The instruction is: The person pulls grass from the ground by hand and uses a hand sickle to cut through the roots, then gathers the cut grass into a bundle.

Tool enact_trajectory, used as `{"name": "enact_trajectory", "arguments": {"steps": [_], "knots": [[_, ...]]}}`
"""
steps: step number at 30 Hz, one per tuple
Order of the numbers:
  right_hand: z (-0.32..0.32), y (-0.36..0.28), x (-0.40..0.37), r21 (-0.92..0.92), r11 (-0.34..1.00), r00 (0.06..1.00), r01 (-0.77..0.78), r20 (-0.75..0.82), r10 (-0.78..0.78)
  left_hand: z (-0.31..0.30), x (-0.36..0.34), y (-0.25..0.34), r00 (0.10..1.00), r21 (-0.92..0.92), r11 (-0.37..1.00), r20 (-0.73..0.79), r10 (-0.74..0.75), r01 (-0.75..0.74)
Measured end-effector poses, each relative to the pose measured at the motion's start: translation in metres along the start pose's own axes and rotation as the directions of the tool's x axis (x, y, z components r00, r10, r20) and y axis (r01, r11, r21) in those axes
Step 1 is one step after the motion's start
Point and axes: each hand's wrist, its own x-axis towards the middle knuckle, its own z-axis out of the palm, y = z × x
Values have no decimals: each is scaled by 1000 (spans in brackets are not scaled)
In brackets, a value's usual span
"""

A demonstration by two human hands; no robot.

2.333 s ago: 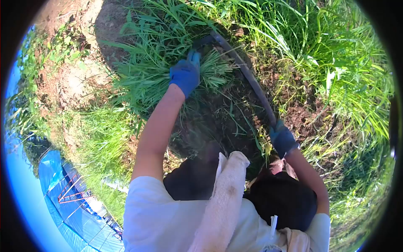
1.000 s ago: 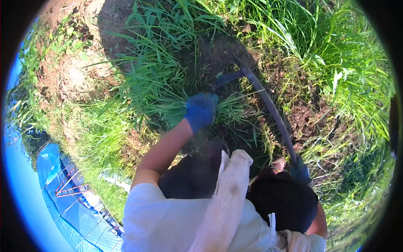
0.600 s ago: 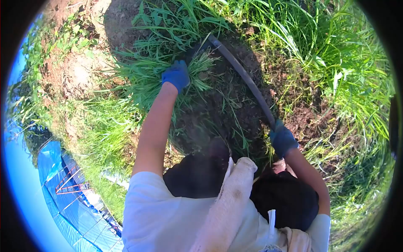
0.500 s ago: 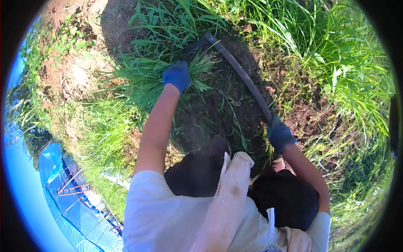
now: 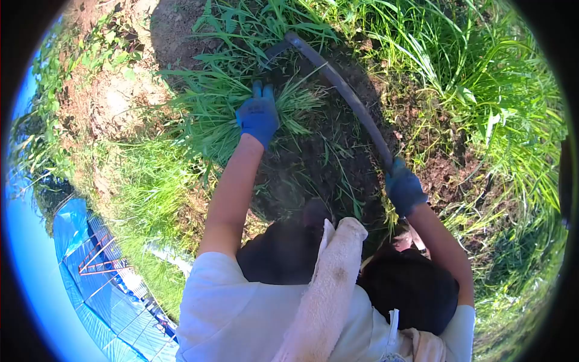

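Note:
My left hand (image 5: 258, 117), in a blue glove, is closed around a bunch of long green grass (image 5: 211, 114). Two of its fingers point up toward the standing blades, and stems stick out on the hand's right side. My right hand (image 5: 404, 190), gloved as well, grips the lower end of a long, curved dark handle (image 5: 356, 102). This looks like a sickle; its dark blade (image 5: 277, 49) angles left from the far end, just above my left hand and partly hidden in the grass.
Dark bare soil (image 5: 307, 157) with loose cut stems lies between my arms. Tall grass (image 5: 476, 66) stands on the right, and shorter grass (image 5: 151, 181) grows on the left. A towel (image 5: 329, 283) hangs before my chest. Blue sheeting (image 5: 102, 289) covers a frame at lower left.
My left hand has shifted slightly right and down with the grass, and two fingers have straightened. The sickle's head has moved a little up and left; my right hand has barely moved.

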Motion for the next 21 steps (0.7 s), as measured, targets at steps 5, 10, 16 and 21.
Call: {"name": "enact_trajectory", "arguments": {"steps": [5,10,16,21], "knots": [[-12,0,3,-87,995,995,-43,91,51,13,33,-36,926,-31,984,346,-152,173],[-1,2,-1,-194,980,989,-50,125,76,29,33,-35,948,-50,987,290,-134,155],[14,62,-60,-144,973,976,-182,91,196,9,4,-25,930,-130,981,357,-92,147],[-8,7,-22,-16,992,992,-124,-13,124,62,-6,-45,988,-114,984,81,-130,139]]}}
